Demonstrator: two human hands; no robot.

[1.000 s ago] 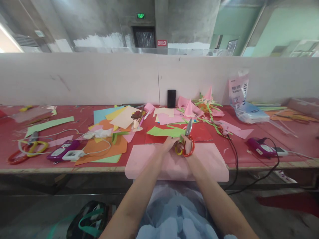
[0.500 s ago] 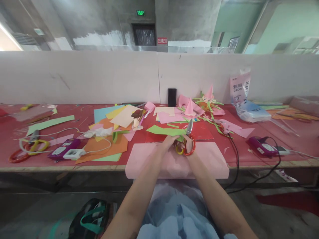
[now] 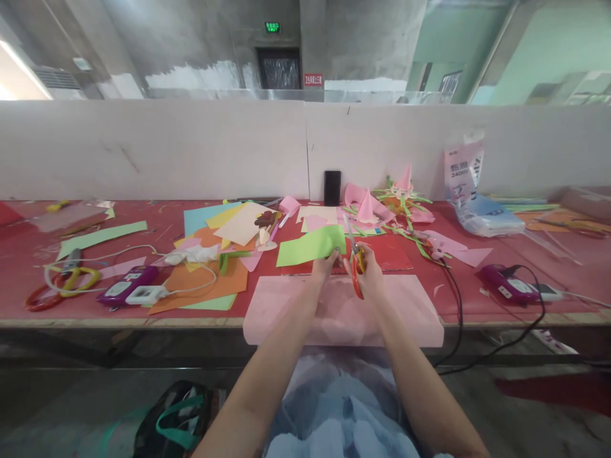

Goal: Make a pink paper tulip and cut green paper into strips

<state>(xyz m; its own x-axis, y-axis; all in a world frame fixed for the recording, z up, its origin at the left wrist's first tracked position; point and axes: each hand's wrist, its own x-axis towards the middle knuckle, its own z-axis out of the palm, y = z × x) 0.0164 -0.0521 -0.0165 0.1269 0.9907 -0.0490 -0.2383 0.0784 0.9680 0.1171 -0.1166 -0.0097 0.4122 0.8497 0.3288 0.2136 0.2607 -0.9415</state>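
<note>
A light green sheet of paper (image 3: 308, 246) is pinched at its lower right by my left hand (image 3: 326, 263). My right hand (image 3: 370, 270) is closed round the red and yellow handles of a pair of scissors (image 3: 356, 267). The scissors' blades point up and away, just right of the paper's right end. Both hands are above a pink sheet (image 3: 286, 312) that hangs over the table's front edge. Beyond them lies a red sheet (image 3: 389, 253), partly covered by the hands and the green paper.
Coloured papers (image 3: 210, 283) and a purple device (image 3: 128, 284) with white cables lie left, near another pair of scissors (image 3: 71, 280). Pink paper cones (image 3: 366, 207) and a black phone (image 3: 332, 187) stand at the back. A second purple device (image 3: 508, 283) and a plastic pack (image 3: 487, 213) are right.
My hands have moved apart slightly. The green paper, bunched at the scissors before, now spreads out flatter to the left of the blades, which have tilted to the left.
</note>
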